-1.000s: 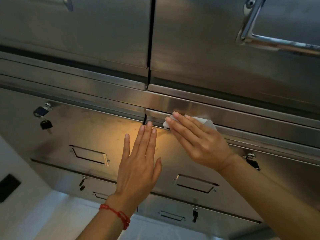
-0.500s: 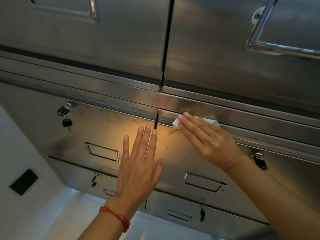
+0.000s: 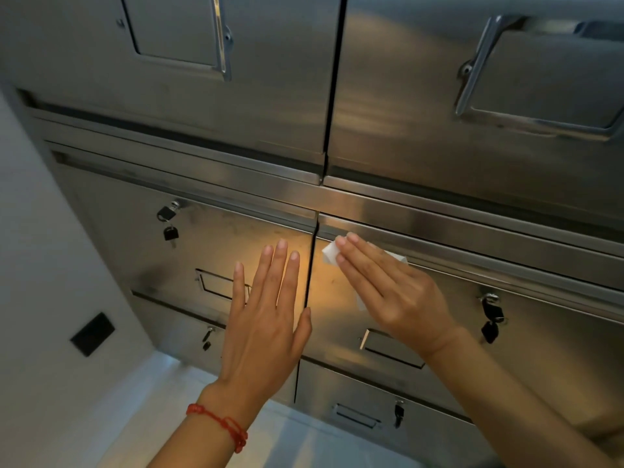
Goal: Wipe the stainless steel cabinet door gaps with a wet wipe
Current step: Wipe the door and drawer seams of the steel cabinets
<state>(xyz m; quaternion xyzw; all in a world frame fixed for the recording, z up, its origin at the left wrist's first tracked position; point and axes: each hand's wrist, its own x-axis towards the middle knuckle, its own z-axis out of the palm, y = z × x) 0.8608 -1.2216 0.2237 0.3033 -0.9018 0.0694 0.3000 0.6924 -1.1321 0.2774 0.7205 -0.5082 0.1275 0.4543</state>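
Observation:
A stainless steel cabinet [image 3: 388, 153] with several doors fills the view. A dark vertical gap [image 3: 309, 285] runs between the two middle doors. My left hand [image 3: 266, 319] lies flat with straight fingers on the left door, just left of that gap. My right hand [image 3: 388, 285] presses a folded white wet wipe [image 3: 329, 255] flat against the right door, its fingertips close to the gap near the door's top edge. Most of the wipe is hidden under the fingers.
Keys hang from locks on the left door [image 3: 167, 221] and the right door [image 3: 491, 315]. Recessed handles [image 3: 216, 285] sit in each door, and lower doors carry more keys [image 3: 399, 413]. A white wall [image 3: 40, 298] with a black plate [image 3: 93, 334] stands at the left.
My right hand has slid the wipe down from the horizontal ledge onto the right door's face, nearer the vertical gap. The view has shifted left; my left hand stays flat on the left door.

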